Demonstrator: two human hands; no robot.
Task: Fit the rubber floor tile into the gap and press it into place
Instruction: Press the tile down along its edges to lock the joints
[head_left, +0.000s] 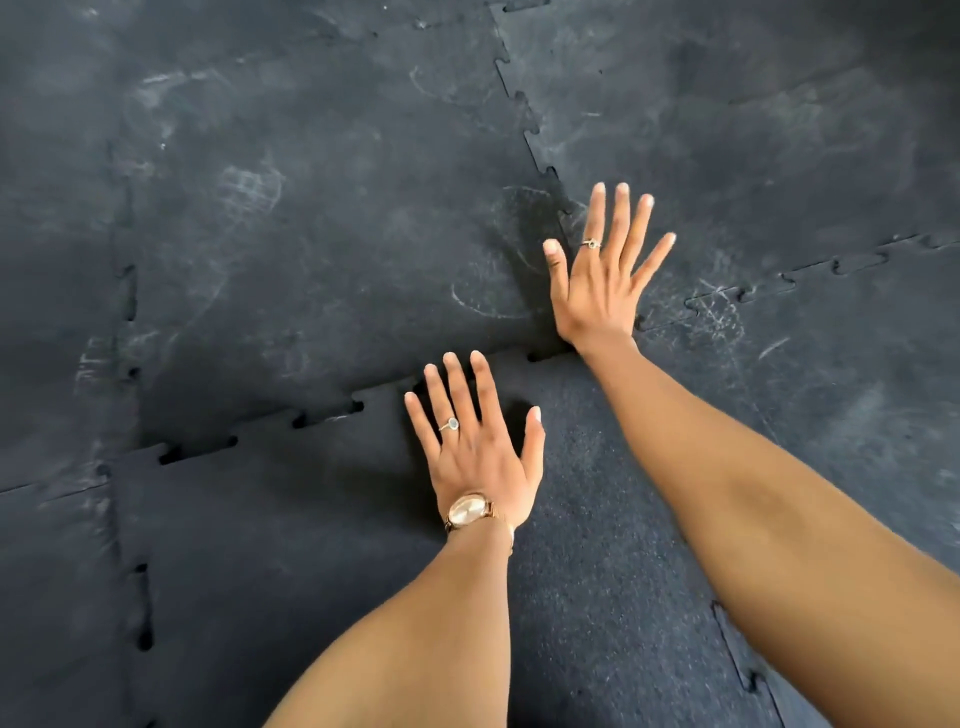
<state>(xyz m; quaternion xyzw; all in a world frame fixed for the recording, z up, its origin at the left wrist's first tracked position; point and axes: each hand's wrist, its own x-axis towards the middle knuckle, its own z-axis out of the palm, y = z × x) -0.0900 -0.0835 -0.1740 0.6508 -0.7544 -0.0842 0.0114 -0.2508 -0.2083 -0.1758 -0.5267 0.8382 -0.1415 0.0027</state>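
The floor is covered in black interlocking rubber tiles with puzzle-tooth edges, most of them scuffed with pale dust marks. Going left to right, parts of about six tiles show: two along the left edge, a large dusty tile (311, 234) ahead of the left hand, the cleaner, speckled rubber floor tile (322, 545) under that hand, and two more to the right of the right arm.

The left hand (480, 447) lies flat, palm down, fingers spread wide, on the far edge of the rubber floor tile. Its fingertips (449, 359) reach the toothed seam (270, 423) where this tile meets the dusty tile beyond. To the left of the hand, the seam is not fully closed: several dark slots gape between the teeth. One ring (450, 425) sits on a finger of this hand, and one rose-gold wristwatch (467, 510) circles the wrist.

The right hand (597, 283) is farther out and to the right of the left one, also open with fingers splayed, palm down. The heel of the palm sits near the corner where the seams cross, and the fingers (621, 218) extend over the far right tile (753, 130). It carries one ring (591, 243) as well. Whether the palm presses fully onto the rubber cannot be told.

Both forearms are bare and enter from the lower edge.
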